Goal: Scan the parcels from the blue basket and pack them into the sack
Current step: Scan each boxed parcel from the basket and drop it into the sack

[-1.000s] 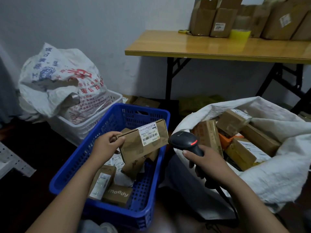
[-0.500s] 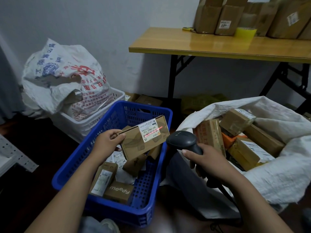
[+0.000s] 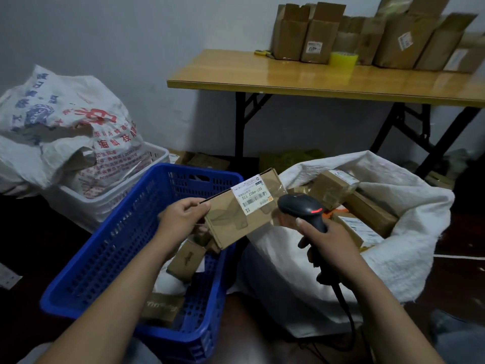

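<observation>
Brown cardboard boxes (image 3: pixel 393 46) along the back edge of a yellow wooden folding table (image 3: pixel 288 80), a yellow tape roll (image 3: pixel 343 58) just beside them. Far left, a printed white woven bag (image 3: pixel 65 127) slumped in a white plastic crate (image 3: pixel 110 203).

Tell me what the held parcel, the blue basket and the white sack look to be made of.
The held parcel: matte brown cardboard, by its folded edges; paper label stuck on. The blue basket: moulded plastic, slightly glossy, walls a lattice of holes. The white sack: probably woven plastic fabric, by its coarse weave, frayed rim and soft folds.
</observation>
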